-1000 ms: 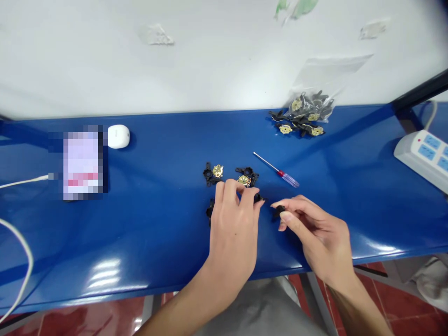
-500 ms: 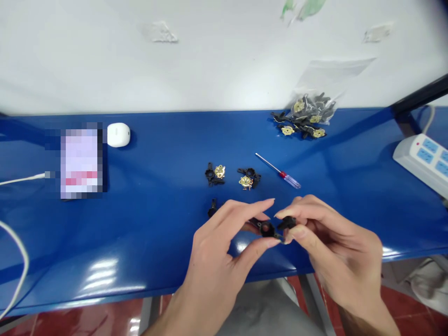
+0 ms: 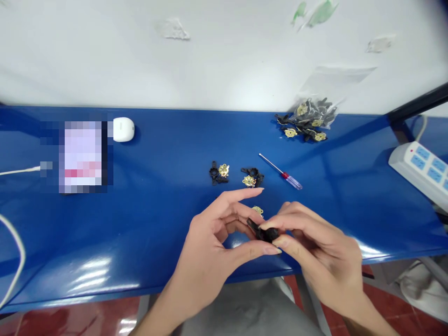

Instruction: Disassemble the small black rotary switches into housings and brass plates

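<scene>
Just above the front of the table, my left hand point(image 3: 206, 247) curls its thumb and fingers around a small black plastic part point(image 3: 259, 230), with the index finger raised off it. My right hand point(image 3: 318, 254) pinches the right end of the black plastic, where two pieces seem pressed together; the fingertips hide the join. Behind the fingers lies a brass-coloured disc point(image 3: 258, 211). Farther back are two small groups: a black ring-shaped part point(image 3: 213, 172) beside a brass disc point(image 3: 224, 171), and another black part point(image 3: 253, 172) with a brass disc point(image 3: 248, 181).
A screwdriver point(image 3: 291, 180) with a clear and red handle lies right of the groups. Behind it, a plastic bag point(image 3: 324, 112) and a pile of black-and-brass parts point(image 3: 304, 132) rest by the wall. A power strip point(image 3: 416, 163) is at right, a blurred-out phone point(image 3: 83, 149) and white case point(image 3: 123, 129) at left.
My right hand has moved left, bringing its small black piece against the black part in my left hand. The brass disc behind my fingers has come into view. The camera has shifted slightly.
</scene>
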